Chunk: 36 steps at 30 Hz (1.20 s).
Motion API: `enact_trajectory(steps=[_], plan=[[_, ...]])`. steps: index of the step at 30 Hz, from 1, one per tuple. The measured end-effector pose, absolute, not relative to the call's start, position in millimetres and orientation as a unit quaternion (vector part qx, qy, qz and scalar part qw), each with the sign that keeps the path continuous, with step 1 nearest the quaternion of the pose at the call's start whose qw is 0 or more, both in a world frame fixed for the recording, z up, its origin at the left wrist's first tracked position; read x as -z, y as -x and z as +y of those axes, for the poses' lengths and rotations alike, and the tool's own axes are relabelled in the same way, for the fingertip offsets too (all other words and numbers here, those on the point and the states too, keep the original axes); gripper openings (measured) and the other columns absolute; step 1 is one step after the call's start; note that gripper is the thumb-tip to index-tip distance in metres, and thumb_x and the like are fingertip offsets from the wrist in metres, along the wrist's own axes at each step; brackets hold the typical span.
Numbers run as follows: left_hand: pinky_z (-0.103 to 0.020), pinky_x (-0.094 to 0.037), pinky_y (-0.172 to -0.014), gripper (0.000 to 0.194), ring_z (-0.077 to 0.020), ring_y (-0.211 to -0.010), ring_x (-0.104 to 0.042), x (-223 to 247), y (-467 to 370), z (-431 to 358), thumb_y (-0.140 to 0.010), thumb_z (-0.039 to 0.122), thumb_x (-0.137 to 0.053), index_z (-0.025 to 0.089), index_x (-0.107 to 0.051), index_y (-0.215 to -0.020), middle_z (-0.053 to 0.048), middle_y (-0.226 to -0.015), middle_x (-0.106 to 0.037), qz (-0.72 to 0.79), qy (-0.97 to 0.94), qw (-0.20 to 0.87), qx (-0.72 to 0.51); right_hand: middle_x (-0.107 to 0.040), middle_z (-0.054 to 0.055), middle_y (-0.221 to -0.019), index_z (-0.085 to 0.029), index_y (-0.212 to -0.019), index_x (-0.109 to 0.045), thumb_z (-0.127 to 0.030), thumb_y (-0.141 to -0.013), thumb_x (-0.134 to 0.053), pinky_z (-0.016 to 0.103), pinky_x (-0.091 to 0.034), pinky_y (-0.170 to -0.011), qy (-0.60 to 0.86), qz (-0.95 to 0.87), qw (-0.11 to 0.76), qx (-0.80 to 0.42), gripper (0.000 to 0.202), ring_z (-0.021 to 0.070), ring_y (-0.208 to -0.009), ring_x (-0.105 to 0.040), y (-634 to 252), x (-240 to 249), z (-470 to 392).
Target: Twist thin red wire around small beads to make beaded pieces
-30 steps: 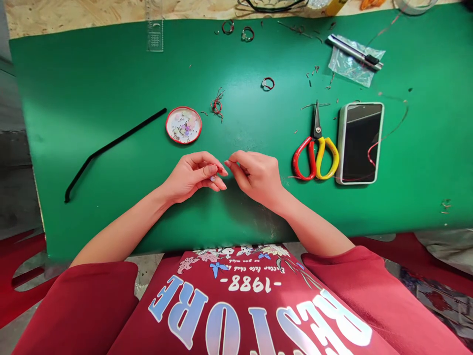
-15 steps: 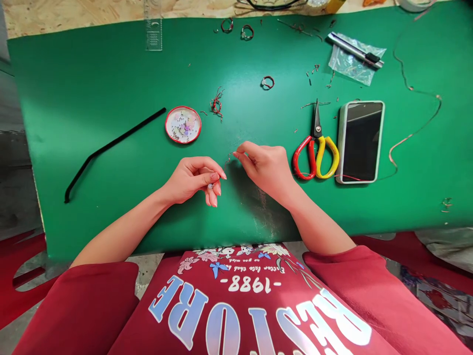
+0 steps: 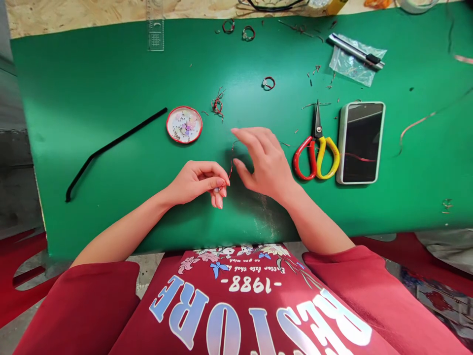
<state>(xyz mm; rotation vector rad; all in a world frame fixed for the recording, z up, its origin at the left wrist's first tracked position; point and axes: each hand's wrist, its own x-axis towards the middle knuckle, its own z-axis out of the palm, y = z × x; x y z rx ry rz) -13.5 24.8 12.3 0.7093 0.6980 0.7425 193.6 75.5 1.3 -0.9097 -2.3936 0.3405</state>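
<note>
My left hand (image 3: pixel 205 183) pinches a thin red cord (image 3: pixel 231 170) between thumb and forefinger, above the near part of the green table. A small pale bead (image 3: pixel 217 190) shows just under the thumb. From the pinch the cord rises toward my right hand (image 3: pixel 263 160), whose thumb and fingers are spread apart with nothing between them. Part of the cord passes behind the right fingers. A round red-rimmed dish (image 3: pixel 184 124) of tiny beads lies beyond my left hand, and a tangle of red cord (image 3: pixel 218 105) is to its right.
Red-and-yellow-handled scissors (image 3: pixel 317 148) and a phone (image 3: pixel 361 143) lie right of my right hand. A bent black strip (image 3: pixel 114 143) is at the left. Farther back are a clear ruler (image 3: pixel 155 35), cord rings (image 3: pixel 268 83) and a plastic bag (image 3: pixel 353 64) under a silver tool.
My right hand has opened from a pinch, its fingers spreading upward. My left hand has shifted slightly right. The long loose thread at the right has swung to a new position.
</note>
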Motion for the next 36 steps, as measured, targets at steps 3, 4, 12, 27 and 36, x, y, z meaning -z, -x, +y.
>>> enact_trajectory(steps=[3,4,12,27,36], plan=[[-0.019,-0.06,-0.047,0.023,-0.0138,-0.051,-0.073,-11.8,12.1,24.3,-0.083,0.033,-0.078,0.012,-0.069,-0.083,-0.001,-0.065,-0.074,0.333,-0.344,0.807,-0.346,-0.065,0.012,-0.132,-0.02,-0.146,-0.038,-0.012,-0.091,-0.043,0.048,-0.054,-0.102,0.214,-0.901,0.322,-0.197,0.056,0.026,-0.129,-0.061,-186.3,-6.3,65.0],[-0.019,-0.06,-0.048,0.022,-0.0135,-0.051,-0.073,-11.6,11.8,23.9,-0.085,0.033,-0.077,0.012,-0.069,-0.083,-0.001,-0.065,-0.074,0.332,-0.354,0.801,-0.351,-0.066,0.012,-0.129,-0.019,-0.145,-0.037,-0.01,-0.091,-0.041,0.044,-0.056,-0.099,0.199,-0.896,0.333,-0.214,0.055,0.0235,-0.124,-0.063,-184.2,-6.9,61.2],[-0.015,-0.059,-0.052,0.017,-0.0098,-0.053,-0.072,-8.6,8.7,20.3,-0.091,0.029,-0.069,0.014,-0.063,-0.088,0.0,-0.069,-0.072,0.363,-0.457,0.702,-0.408,-0.064,-0.001,-0.082,-0.021,-0.109,-0.048,-0.008,-0.092,-0.041,0.024,-0.049,-0.066,0.259,-0.879,0.287,-0.279,0.022,0.0115,-0.07,-0.059,-185.1,-9.9,58.7],[-0.015,-0.056,-0.052,0.016,-0.0079,-0.05,-0.068,-5.2,9.0,18.2,-0.093,0.028,-0.065,0.016,-0.064,-0.084,0.001,-0.064,-0.07,0.397,-0.555,0.58,-0.444,-0.062,-0.002,-0.069,-0.017,-0.078,-0.068,-0.041,-0.1,-0.058,0.023,-0.039,-0.064,0.265,-0.803,0.222,-0.486,0.034,0.0079,-0.064,-0.052,-190.1,-21.4,73.6],[-0.016,-0.055,-0.051,0.014,-0.0079,-0.049,-0.068,-6.6,9.1,17.5,-0.093,0.025,-0.065,0.016,-0.063,-0.083,0.001,-0.063,-0.069,0.37,-0.528,0.612,-0.458,-0.048,-0.005,-0.057,-0.015,-0.061,-0.06,-0.062,-0.087,-0.068,0.021,-0.028,-0.051,0.295,-0.745,0.237,-0.549,0.054,0.0049,-0.054,-0.038,-186.6,-22.0,74.2]])
